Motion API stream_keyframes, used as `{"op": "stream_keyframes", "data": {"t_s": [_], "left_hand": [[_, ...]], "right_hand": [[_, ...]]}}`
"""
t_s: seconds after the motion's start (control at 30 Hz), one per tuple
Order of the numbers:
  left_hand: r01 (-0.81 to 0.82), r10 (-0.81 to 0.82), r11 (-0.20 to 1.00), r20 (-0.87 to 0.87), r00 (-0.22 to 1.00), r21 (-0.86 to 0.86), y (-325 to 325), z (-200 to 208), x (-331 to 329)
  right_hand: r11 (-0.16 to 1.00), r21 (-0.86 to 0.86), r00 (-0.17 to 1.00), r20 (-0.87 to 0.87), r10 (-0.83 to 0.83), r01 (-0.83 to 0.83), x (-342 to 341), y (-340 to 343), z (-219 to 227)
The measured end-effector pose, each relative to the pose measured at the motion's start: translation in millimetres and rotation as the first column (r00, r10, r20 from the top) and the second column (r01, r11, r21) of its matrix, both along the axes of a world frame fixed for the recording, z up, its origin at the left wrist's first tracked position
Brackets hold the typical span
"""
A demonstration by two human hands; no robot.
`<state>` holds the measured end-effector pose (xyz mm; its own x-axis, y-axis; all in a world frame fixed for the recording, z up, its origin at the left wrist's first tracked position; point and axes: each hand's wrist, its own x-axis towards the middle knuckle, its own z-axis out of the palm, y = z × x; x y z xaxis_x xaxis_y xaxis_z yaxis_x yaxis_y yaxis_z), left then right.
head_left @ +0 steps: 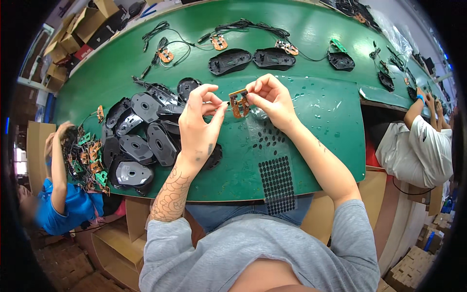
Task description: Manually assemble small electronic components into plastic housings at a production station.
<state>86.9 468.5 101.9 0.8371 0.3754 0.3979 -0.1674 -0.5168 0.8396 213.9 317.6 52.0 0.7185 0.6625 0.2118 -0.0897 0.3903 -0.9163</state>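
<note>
Spreading across the green bench (311,29), the heap of mouse shells (144,107) crowds the left forearm (172,194); one careless elbow could knock a shell loose. Up front, hands apart: the right hand (272,100) pinches the circuit board (239,108) by its edge, held above the bench, and a slack thumb could drop it! The left hand (200,112) pinches a small dark piece (227,103) just beside it; a hasty tug could lose that. Containers now: cardboard boxes (92,27) gape at upper left, contents hard to tell. Beyond the hands, two half-shells (229,62) lie open, moulded ribs showing inside.
</note>
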Motion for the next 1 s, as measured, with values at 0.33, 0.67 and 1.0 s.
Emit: {"op": "stream_keyframes", "data": {"t_s": [0.33, 0.67, 1.0], "left_hand": [[0.004, -0.004, 1.000, 0.007, 1.000, 0.007, 8, -7, 0], [-0.012, 0.011, 0.998, 0.015, 1.000, 0.055, 10, -9, 0], [-0.010, 0.009, 0.995, 0.012, 1.000, 0.097, 11, -10, 0]], "right_hand": [[1.000, 0.000, 1.000, 0.000, 0.007, -0.007, -3, 4, 2], [1.000, 0.010, 0.999, 0.022, 0.027, -0.027, -4, 7, 1], [1.000, 0.007, 1.000, 0.009, 0.023, -0.023, -6, 10, 1]]}}
